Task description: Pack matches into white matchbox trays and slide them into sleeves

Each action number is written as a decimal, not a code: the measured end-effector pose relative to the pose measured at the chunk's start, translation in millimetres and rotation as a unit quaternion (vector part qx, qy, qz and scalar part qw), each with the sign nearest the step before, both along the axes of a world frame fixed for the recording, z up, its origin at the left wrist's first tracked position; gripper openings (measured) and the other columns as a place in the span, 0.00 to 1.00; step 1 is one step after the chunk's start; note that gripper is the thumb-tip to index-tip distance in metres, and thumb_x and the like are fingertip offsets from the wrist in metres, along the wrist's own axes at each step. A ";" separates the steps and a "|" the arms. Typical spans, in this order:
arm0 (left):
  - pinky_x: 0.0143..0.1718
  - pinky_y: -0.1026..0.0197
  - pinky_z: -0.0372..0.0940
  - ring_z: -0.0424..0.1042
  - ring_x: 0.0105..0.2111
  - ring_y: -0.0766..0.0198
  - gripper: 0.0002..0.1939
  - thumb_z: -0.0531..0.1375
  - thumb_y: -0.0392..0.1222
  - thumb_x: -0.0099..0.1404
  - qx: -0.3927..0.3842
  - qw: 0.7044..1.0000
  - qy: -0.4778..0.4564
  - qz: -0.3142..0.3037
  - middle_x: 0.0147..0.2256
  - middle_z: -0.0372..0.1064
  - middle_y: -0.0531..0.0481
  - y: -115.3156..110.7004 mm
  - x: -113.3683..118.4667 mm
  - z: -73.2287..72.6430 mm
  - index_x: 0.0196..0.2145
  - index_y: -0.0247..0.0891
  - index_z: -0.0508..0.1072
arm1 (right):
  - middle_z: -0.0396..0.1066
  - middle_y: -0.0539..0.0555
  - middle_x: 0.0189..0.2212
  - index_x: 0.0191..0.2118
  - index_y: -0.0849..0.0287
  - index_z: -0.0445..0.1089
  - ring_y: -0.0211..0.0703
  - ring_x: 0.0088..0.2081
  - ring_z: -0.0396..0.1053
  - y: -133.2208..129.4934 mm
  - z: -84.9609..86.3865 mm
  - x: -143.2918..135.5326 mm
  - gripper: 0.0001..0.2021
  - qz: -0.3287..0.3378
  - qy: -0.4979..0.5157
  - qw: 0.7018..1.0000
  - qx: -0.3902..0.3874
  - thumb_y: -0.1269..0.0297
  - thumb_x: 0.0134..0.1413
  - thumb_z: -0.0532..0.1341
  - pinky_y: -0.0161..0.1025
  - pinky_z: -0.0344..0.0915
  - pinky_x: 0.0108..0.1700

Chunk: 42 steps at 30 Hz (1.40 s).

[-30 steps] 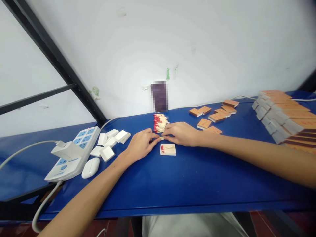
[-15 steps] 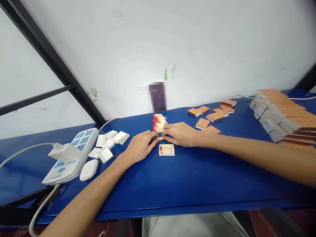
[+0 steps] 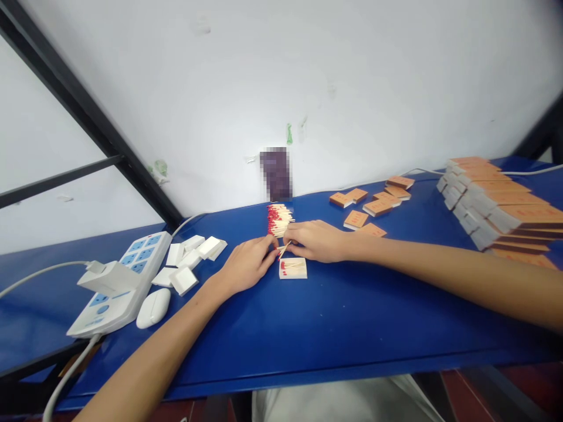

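Blue table point(image 3: 334, 328): match pile point(image 3: 278, 219), open tray point(image 3: 292, 268), white trays point(image 3: 190, 261), power strip point(image 3: 118, 282), orange matchboxes point(image 3: 373, 205), box stack point(image 3: 497, 211).

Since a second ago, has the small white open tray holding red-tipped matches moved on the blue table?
No. The small white tray keeps its place just nearer than the loose match pile; only the camera view shifted.

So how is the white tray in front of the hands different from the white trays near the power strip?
The tray by the hands holds a few red-tipped matches; the trays by the power strip look empty. The first lies alone and flat; the others sit in a loose cluster, some overlapping. Both are small white open trays on the blue table.
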<state>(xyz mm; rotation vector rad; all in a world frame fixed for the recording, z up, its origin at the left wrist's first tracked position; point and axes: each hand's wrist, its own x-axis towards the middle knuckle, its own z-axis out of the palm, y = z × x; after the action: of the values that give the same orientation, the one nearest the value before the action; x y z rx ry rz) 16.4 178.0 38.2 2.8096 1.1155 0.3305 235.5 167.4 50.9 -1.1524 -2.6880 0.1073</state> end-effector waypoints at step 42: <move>0.31 0.62 0.58 0.66 0.29 0.64 0.16 0.50 0.49 0.72 -0.030 0.997 -0.076 0.004 0.31 0.70 0.50 -2.7 4.4 3.9 0.40 0.39 0.75 | 0.74 0.53 0.27 0.36 0.61 0.78 0.36 0.27 0.65 12.5 -16.9 -1.0 0.08 0.009 0.143 0.989 -0.037 0.69 0.55 0.60 0.33 0.54 0.32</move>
<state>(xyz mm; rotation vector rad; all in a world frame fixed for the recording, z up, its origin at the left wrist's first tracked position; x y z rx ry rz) 20.8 175.2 42.1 2.6778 1.0854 0.4934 234.5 179.9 34.0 -1.0442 -2.4583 0.3499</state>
